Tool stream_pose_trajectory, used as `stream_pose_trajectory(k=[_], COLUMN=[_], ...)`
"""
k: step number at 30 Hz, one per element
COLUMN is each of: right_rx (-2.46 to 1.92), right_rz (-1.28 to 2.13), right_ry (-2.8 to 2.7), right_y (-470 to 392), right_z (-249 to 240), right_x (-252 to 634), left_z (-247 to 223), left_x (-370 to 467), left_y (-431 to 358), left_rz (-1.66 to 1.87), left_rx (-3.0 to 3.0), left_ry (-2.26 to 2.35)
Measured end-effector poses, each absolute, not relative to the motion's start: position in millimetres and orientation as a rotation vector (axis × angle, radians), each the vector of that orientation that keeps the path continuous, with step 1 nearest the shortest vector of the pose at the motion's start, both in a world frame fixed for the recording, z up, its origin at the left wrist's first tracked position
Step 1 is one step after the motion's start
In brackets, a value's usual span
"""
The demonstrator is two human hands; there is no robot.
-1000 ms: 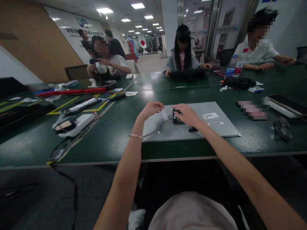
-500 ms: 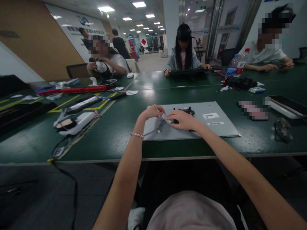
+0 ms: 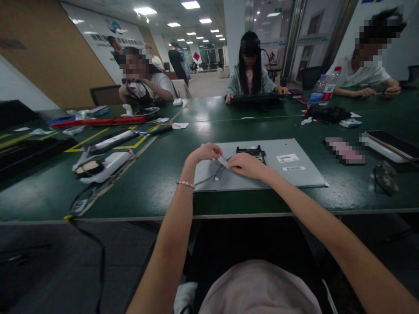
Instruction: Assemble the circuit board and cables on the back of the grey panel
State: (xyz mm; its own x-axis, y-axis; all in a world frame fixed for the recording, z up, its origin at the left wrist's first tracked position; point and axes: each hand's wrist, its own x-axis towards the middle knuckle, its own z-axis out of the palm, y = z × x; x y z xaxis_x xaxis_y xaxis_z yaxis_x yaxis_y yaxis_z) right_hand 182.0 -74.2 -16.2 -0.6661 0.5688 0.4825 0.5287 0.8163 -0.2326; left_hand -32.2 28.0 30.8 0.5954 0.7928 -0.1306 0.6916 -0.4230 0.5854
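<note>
A flat grey metal panel (image 3: 307, 174) with paper labels lies near the front edge of the green table. Above its left part, a small white strip (image 3: 223, 162), like a label or tape, stretches between my hands. My left hand (image 3: 205, 152) pinches the strip's upper left end. At the other end, my right hand (image 3: 246, 165) has its fingertips closed on the strip. Below it a thin grey cable (image 3: 209, 177) with a small plug runs across the panel. Behind my right hand sits a black bracket (image 3: 258, 151), partly covered by the hand.
Left of the panel are a white device (image 3: 108, 168) and a black cable (image 3: 103, 248) hanging over the edge. To the right lie a pink phone (image 3: 345, 150) and a clear coiled item (image 3: 386, 176). Bottles (image 3: 317, 90) stand farther back. Several people sit across the table (image 3: 203, 109).
My right hand has shifted slightly and turned lower, showing more of the black bracket. The white strip now looks straighter between my fingers. In the background, a walking person has moved right.
</note>
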Motion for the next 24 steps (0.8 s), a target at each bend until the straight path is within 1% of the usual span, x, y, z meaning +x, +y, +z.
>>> stream_pose_trajectory(k=[5,9,11,16,20,24], right_rx=[-0.784,-0.784,-0.786,-0.767,-0.754,-0.753], right_rz=[0.122,0.126,0.12,0.114,0.126,0.13], right_ry=[-2.444,-2.442,-2.447,-2.449,-2.462,-2.49], right_y=[-75,-74,-73,-73,-72,-74], right_z=[-17,-17,-18,-20,-21,-18], right_x=[179,180,180,180,180,179], left_z=[30,43,51,52,35,24], left_x=[-32,-27,-24,-22,-22,-22], left_y=[31,18,10,5,15,21], left_rz=[0.24,0.382,0.387,0.159,0.042,-0.002], left_rx=[2.344,2.41,2.394,2.343,2.378,2.406], left_ry=[1.145,1.04,0.954,0.816,0.868,0.94])
